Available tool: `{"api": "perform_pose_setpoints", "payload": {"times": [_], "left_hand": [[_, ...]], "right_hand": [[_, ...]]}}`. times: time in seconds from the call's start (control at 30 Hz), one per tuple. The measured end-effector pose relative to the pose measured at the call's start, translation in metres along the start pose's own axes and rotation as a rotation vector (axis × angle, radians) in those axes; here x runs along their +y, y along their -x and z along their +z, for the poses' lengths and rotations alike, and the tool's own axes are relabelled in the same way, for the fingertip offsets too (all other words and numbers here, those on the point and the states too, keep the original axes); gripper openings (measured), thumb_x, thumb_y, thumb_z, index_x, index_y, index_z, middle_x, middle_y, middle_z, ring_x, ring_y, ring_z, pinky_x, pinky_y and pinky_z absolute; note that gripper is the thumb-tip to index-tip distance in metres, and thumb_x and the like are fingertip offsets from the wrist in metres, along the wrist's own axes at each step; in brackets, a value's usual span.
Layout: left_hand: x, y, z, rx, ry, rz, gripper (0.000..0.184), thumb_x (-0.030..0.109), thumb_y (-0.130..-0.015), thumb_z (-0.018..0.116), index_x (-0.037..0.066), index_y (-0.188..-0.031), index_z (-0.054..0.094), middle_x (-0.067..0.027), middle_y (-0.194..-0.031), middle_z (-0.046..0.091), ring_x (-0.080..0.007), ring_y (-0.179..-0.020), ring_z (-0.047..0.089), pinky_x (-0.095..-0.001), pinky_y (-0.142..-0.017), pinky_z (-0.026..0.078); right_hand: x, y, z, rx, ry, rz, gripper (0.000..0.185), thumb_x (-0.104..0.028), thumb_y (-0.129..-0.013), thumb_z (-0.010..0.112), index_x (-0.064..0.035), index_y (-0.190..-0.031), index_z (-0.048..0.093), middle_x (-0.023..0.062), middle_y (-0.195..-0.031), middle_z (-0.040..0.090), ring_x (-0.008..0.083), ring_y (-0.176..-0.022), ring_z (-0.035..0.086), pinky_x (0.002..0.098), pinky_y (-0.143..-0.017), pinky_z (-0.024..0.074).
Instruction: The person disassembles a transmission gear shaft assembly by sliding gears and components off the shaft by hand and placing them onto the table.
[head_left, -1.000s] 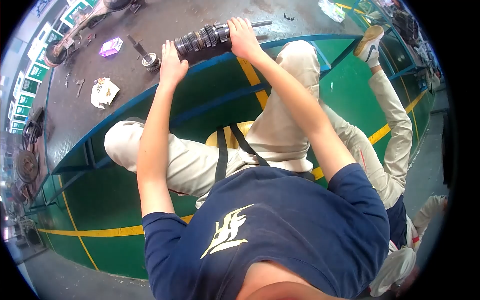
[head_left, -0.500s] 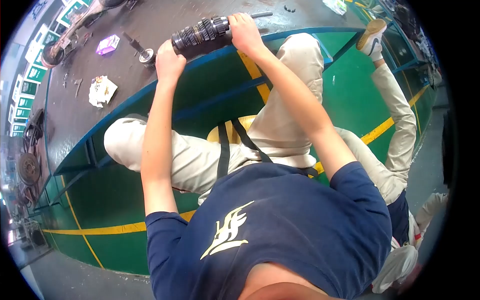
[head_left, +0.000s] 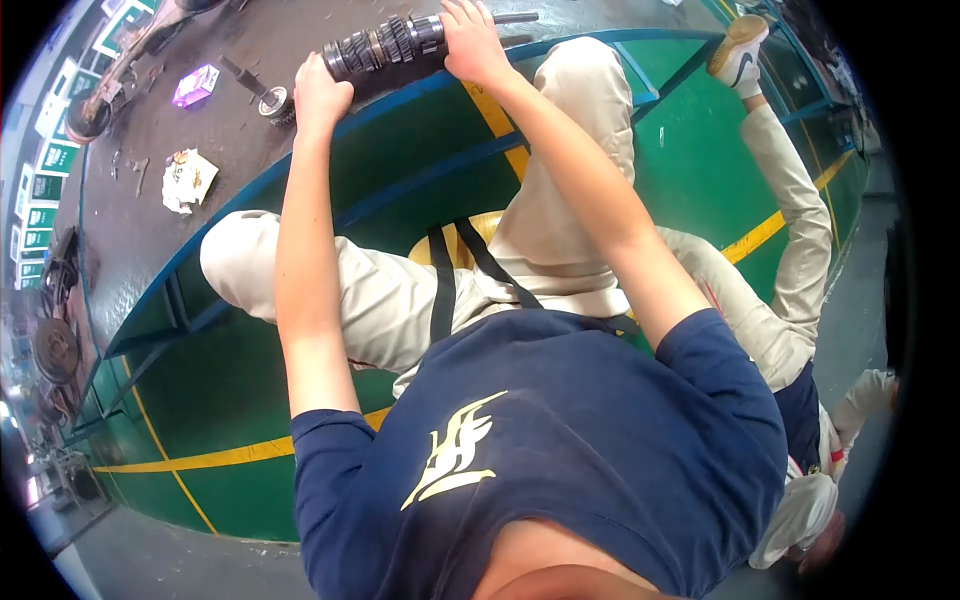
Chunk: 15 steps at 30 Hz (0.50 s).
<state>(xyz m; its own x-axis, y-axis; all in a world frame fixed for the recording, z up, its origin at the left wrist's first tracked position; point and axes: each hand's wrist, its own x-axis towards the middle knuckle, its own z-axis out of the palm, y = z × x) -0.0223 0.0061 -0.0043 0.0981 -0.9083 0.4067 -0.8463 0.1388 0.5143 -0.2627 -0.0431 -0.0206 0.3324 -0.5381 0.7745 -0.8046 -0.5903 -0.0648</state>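
A dark metal gear shaft (head_left: 385, 45) with several toothed gears lies along the near edge of the workbench, its thin bare end pointing right. My left hand (head_left: 322, 98) is closed at the left end of the shaft, its fingertips partly hidden. Around the right end of the gears, beside the thin rod, my right hand (head_left: 473, 45) is wrapped. Left of my left hand, a smaller shaft with a round gear (head_left: 273, 101) rests on the bench.
The dark workbench (head_left: 120, 235) has a blue frame. On it are a purple box (head_left: 196, 86), a crumpled white wrapper (head_left: 188, 181) and a metal linkage at the far left. My knees are under its edge. Another person's leg (head_left: 795, 220) extends at the right.
My left hand's fingers were stretched out at the shaft's end and are now curled in. The bench, shaft and both hands sit slightly higher and further left in view.
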Motion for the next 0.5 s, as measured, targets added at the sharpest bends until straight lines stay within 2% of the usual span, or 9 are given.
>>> {"api": "perform_pose_setpoints", "payload": {"times": [0.03,0.07,0.13,0.17,0.2,0.3,0.43,0.5], "left_hand": [[0.005,0.003,-0.005,-0.018,0.071,-0.04,0.036,0.001,-0.067,0.055,-0.003,-0.103,0.059,-0.0246,-0.103,0.062,-0.0403,-0.105,0.058,-0.0438,-0.095,0.045],[0.007,0.004,-0.007,-0.013,0.07,-0.032,0.036,0.001,-0.067,0.055,-0.003,-0.103,0.059,-0.0246,-0.103,0.062,-0.0403,-0.105,0.058,-0.0438,-0.095,0.045],[0.002,0.007,-0.002,0.08,0.07,-0.027,0.043,0.002,-0.067,0.055,-0.004,-0.11,0.058,-0.0257,-0.106,0.062,-0.0406,-0.108,0.057,-0.0433,-0.096,0.044],[-0.002,0.008,0.0,0.111,-0.013,0.013,0.052,0.002,-0.067,0.055,-0.006,-0.118,0.056,-0.0277,-0.112,0.06,-0.0415,-0.11,0.056,-0.0427,-0.098,0.043],[-0.007,0.009,0.003,0.098,-0.046,0.004,0.057,0.002,-0.067,0.054,-0.006,-0.123,0.053,-0.0277,-0.125,0.055,-0.0416,-0.12,0.05,-0.042,-0.104,0.04],[-0.013,0.019,0.008,0.056,-0.098,0.011,0.066,0.001,-0.067,0.053,-0.004,-0.132,0.047,-0.022,-0.146,0.039,-0.0413,-0.137,0.032,-0.0453,-0.113,0.028],[-0.01,0.023,0.007,0.038,-0.106,-0.005,0.067,0.001,-0.067,0.054,-0.005,-0.133,0.046,-0.0221,-0.146,0.039,-0.0414,-0.137,0.032,-0.0461,-0.114,0.027],[-0.013,0.025,0.006,0.035,-0.081,0.026,0.063,0.001,-0.068,0.053,-0.007,-0.131,0.047,-0.0224,-0.145,0.039,-0.0416,-0.137,0.031,-0.0472,-0.113,0.027]], "right_hand": [[0.001,0.001,0.001,0.054,0.017,-0.021,0.049,-0.001,-0.064,0.056,0.0088,-0.113,0.057,0.0266,-0.112,0.059,0.0414,-0.112,0.05,0.0472,-0.098,0.038],[0.002,0.003,0.003,0.063,0.02,-0.021,0.049,-0.001,-0.064,0.056,0.0088,-0.113,0.057,0.0266,-0.112,0.059,0.0414,-0.112,0.05,0.0472,-0.098,0.038],[0.009,0.009,0.015,-0.032,0.069,0.013,0.046,-0.006,-0.072,0.059,-0.002,-0.118,0.057,0.0198,-0.132,0.051,0.0365,-0.13,0.041,0.0482,-0.112,0.0256],[0.013,0.008,0.017,-0.238,0.035,0.056,0.061,-0.006,-0.071,0.06,-0.0012,-0.132,0.049,0.0199,-0.148,0.035,0.0374,-0.142,0.024,0.049,-0.117,0.0153],[0.014,0.008,0.016,-0.231,0.036,0.053,0.061,-0.006,-0.071,0.06,-0.0012,-0.132,0.049,0.0199,-0.148,0.035,0.0374,-0.142,0.024,0.049,-0.117,0.0153],[0.009,0.009,0.008,-0.157,-0.005,0.003,0.061,-0.004,-0.071,0.06,-0.0007,-0.131,0.049,0.02,-0.146,0.037,0.0386,-0.14,0.027,0.0503,-0.116,0.018],[0.007,0.009,0.004,-0.126,-0.048,0.005,0.06,-0.003,-0.072,0.059,-0.0002,-0.131,0.049,0.0206,-0.145,0.038,0.0388,-0.139,0.028,0.0513,-0.115,0.0186],[0.006,0.011,0.004,-0.144,-0.127,0.039,0.065,0.003,-0.07,0.054,0.0004,-0.134,0.045,0.0207,-0.146,0.038,0.0394,-0.14,0.027,0.0495,-0.117,0.0174]]}}
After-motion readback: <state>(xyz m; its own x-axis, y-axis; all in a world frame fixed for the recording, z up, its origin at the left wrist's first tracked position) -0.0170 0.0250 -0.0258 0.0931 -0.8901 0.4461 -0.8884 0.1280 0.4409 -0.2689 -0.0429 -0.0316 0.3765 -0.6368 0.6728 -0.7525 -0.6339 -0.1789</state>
